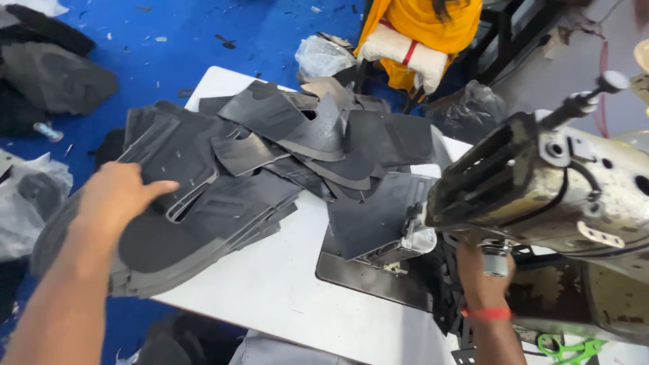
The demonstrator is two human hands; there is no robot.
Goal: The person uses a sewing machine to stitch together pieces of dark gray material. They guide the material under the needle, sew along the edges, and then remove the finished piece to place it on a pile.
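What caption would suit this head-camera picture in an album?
Left hand rests on stacked dark grey cut fabric pieces on a white table; right hand under worn sewing machine.

Scene is lit evenly & brightly from overhead; only soft shadows are cast under the dark pieces by the left hand point(116, 196). Mild glare is seen on the white table point(270, 284). Right hand point(481, 274) & nearby machine point(561, 182) are motion-blurred; edges are stretched by wide-angle distortion.
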